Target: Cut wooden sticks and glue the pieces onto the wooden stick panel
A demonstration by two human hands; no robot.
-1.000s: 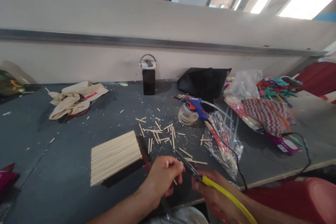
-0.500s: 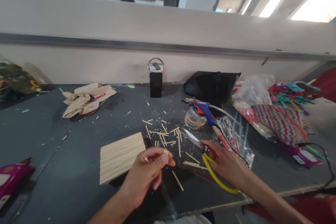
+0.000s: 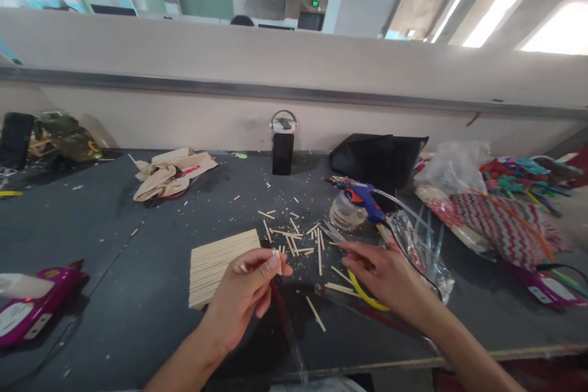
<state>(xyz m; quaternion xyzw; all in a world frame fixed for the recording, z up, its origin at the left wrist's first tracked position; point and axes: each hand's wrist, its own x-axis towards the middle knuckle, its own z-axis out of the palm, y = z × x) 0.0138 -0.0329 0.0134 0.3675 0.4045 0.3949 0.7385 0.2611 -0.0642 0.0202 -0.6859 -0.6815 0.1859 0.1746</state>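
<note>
My left hand (image 3: 250,285) is closed, pinching a short piece of wooden stick (image 3: 277,261) between thumb and index finger. A second pale stub pokes out between its fingers. Just behind it lies a flat panel of wooden sticks (image 3: 220,260) set side by side. Over yellow-handled scissors (image 3: 367,299) on the table hovers my right hand (image 3: 383,272), fingers stretched out; it partly hides them, and whether it still touches them is unclear. The blades point away to the upper left. Cut sticks (image 3: 294,239) are scattered between and beyond my hands.
A blue glue gun (image 3: 365,196) rests on a clear round container (image 3: 345,213), its cord passing by my right arm. At the back stand a black phone (image 3: 282,154) and a black pouch (image 3: 376,159). Plastic packets (image 3: 408,239) lie right; a purple device (image 3: 41,303) sits left.
The scissors have gone down onto the table, and my right hand has loosened and stretched out over them. My left hand still pinches the stick piece. The camera view has shifted slightly.
</note>
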